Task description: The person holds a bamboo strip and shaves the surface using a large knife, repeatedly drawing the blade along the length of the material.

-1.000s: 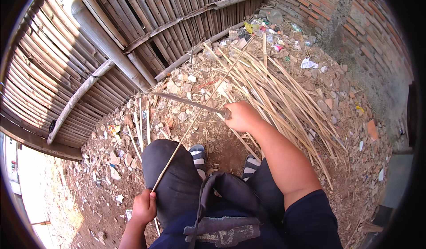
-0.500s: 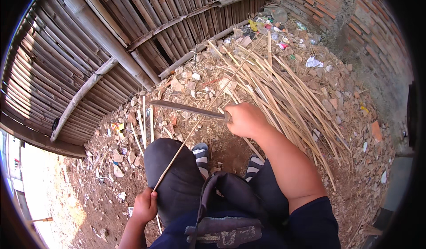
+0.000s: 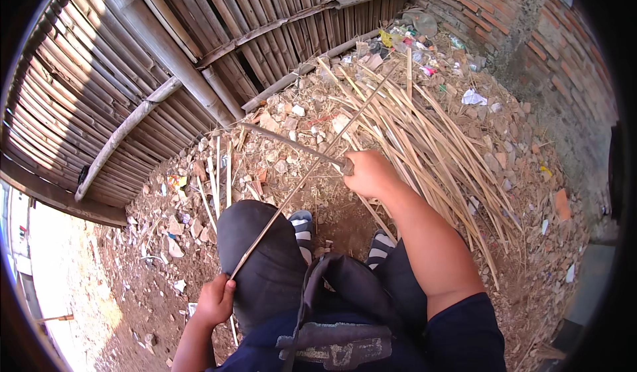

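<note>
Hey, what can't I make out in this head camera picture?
Head view:
Knife handle: mostly covered by the right hand.
Held strip: its gripped part is hidden by the left hand.
Blade: contact with the strip unclear from this angle.
Strip pile: lower pieces buried under upper ones.
Left forearm: cut off by the lower edge.

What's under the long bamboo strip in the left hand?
Under the bamboo strip, going out from the left hand: the left knee, then rubble-strewn ground. Ground directly below the knee is covered.
</note>
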### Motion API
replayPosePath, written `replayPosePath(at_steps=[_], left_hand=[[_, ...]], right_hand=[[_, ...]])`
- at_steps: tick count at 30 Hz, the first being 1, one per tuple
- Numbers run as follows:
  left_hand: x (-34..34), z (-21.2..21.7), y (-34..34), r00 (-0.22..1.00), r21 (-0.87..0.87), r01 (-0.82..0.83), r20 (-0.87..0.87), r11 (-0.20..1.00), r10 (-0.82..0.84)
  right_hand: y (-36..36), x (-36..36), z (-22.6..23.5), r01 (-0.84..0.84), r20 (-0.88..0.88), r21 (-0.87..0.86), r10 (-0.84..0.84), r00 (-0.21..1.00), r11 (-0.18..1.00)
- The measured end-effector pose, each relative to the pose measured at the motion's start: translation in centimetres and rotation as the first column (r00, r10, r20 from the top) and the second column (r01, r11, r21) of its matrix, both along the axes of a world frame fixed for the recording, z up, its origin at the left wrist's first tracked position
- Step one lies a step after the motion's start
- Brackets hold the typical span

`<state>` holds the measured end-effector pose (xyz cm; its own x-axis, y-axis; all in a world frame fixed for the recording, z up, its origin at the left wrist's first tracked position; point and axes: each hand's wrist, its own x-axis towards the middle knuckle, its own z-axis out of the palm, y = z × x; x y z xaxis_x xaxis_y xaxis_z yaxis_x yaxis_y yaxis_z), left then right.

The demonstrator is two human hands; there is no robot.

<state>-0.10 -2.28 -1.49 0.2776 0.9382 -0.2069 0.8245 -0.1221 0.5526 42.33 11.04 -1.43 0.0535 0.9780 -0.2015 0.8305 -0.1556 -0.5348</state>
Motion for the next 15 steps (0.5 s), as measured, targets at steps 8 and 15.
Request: replayPosePath(at_steps=[8,15], left_hand=[[-1.1,0.1,0.4,0.998,-0.134,-0.001,0.060,0.991,0.009],[-0.9,1.3,0.8,1.000,-0.153,0.013,0.022,0.988,-0.010]], right_hand=[[-0.9,-1.8,1.0,-0.205,0.155,0.015,0.200,0.967,0.979],[0.2,0.6,0.2,-0.037,0.121,0.001,0.037,0.992,0.999]])
